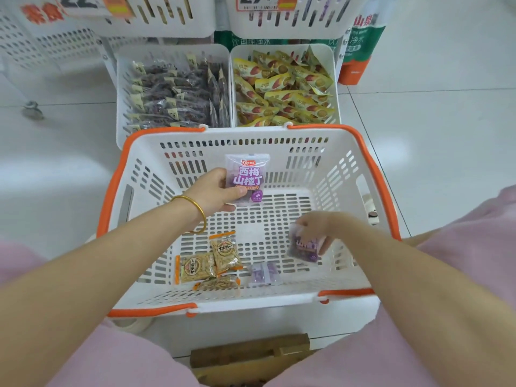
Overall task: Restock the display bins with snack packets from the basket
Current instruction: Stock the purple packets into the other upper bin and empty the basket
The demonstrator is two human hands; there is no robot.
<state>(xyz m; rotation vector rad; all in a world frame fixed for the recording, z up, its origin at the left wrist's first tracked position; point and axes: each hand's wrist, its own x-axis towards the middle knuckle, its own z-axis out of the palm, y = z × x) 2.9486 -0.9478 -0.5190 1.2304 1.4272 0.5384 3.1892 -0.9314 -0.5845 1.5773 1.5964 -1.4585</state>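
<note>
The left hand (215,191) holds a purple packet (250,177) upright above the middle of the basket (335,174). The thumb crosses the packet's lower front and the fingers are curled in behind its left edge, a firm pinch and not a full wrap. The packet's long axis runs away from the person, its top edge aimed at the bins ahead. A gold bangle (195,213) sits on that wrist.

The right hand (318,227) is lower, near the basket's right wall. Its fingers close down round a second packet (303,247), also purple. The frame is blurred there, so I cannot tell whether that packet has left the basket floor.

The bins lie straight ahead, beyond the basket's far wall, and the left hand is the nearer one. The dark bin (122,88) holds brownish packets and the yellow bin (333,79) beside it holds yellow ones, so neither matches the purple. Purple shows through the slots of the top bin (290,26) up and to the right. That looks the likeliest home for both packets, though this is a guess. If so, the carry goes forward, up and a little right.

On the basket floor near the person lie three tan packets (212,263), touching in a cluster, and just to their right a loose packet (264,275), pale purple and flat. Judging by this, the restock is well along — only a handful remains.
</note>
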